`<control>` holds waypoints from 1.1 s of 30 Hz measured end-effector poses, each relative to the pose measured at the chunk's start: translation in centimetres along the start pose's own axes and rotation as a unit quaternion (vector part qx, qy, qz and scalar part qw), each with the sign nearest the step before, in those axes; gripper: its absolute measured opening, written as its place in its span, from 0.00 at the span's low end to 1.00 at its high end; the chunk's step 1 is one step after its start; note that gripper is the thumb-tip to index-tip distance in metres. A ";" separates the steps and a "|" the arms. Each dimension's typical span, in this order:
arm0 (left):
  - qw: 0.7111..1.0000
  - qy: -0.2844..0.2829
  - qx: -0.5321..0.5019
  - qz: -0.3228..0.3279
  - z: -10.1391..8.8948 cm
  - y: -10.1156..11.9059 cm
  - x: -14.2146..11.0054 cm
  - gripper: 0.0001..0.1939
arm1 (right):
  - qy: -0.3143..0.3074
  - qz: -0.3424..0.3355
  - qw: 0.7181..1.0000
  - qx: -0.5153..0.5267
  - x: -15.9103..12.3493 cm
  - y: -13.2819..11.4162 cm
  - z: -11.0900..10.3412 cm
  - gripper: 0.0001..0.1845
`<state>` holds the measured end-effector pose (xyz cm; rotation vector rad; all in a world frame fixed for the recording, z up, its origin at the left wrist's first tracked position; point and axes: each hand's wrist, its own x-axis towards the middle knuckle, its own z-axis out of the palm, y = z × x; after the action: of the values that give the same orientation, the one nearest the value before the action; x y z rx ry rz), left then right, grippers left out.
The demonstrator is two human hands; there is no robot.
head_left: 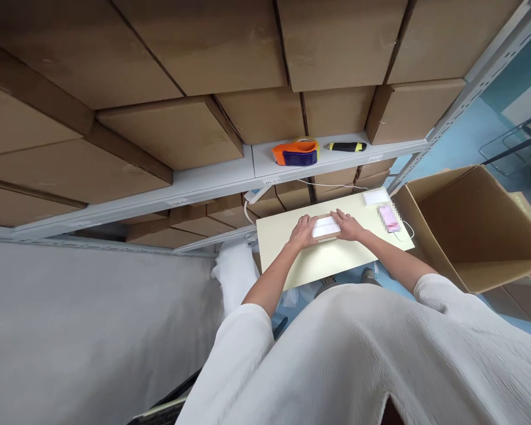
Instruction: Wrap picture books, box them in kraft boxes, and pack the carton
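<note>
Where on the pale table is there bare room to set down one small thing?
The pale table is bare left of the left hand, and along the near edge, in front of the small box. Beyond the right hand, its right end is crowded with a pink phone and a white block.

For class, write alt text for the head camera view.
A bare left hand and right hand hold a brown-and-white box at a pale table. Beyond it, a shelf of cardboard boxes carries an orange tape dispenser; an open carton stands at right.
</note>
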<state>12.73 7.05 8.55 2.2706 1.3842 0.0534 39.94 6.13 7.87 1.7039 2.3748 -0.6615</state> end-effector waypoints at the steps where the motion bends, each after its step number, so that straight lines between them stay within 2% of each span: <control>1: 1.000 0.002 0.002 0.006 -0.3 0.4 0.0 0.54 | 0.006 -0.003 1.000 0.002 -0.3 0.2 -0.2 0.67; 5: 0.999 0.018 0.018 0.038 -1.6 2.4 0.7 0.54 | 0.049 -0.012 0.999 0.017 -1.9 1.8 -1.5 0.67; 8: 0.997 0.031 0.031 0.065 -2.8 4.8 1.7 0.52 | 0.090 -0.016 0.995 0.029 -3.9 3.6 -3.1 0.67; 12: 0.992 0.057 0.051 0.104 -4.0 9.3 3.9 0.51 | 0.152 -0.015 0.988 0.030 -7.7 6.8 -5.8 0.62; 15: 0.987 0.078 0.057 0.131 -3.9 13.6 5.9 0.52 | 0.193 0.006 0.981 0.017 -11.2 9.6 -7.6 0.59; 22: 0.975 0.100 0.076 0.186 -1.2 25.9 10.3 0.57 | 0.256 0.070 0.964 -0.010 -20.9 18.7 -9.7 0.53; 27: 0.962 0.109 0.050 0.244 1.4 34.8 13.6 0.54 | 0.276 0.119 0.953 -0.024 -27.8 25.6 -10.4 0.54; 33: 0.949 0.081 0.026 0.305 4.9 43.0 17.8 0.57 | 0.274 0.186 0.943 0.006 -34.5 31.9 -9.6 0.58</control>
<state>58.38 4.19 18.33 2.7041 0.7054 0.4155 82.84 -11.26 20.53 2.5147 2.2291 -0.1472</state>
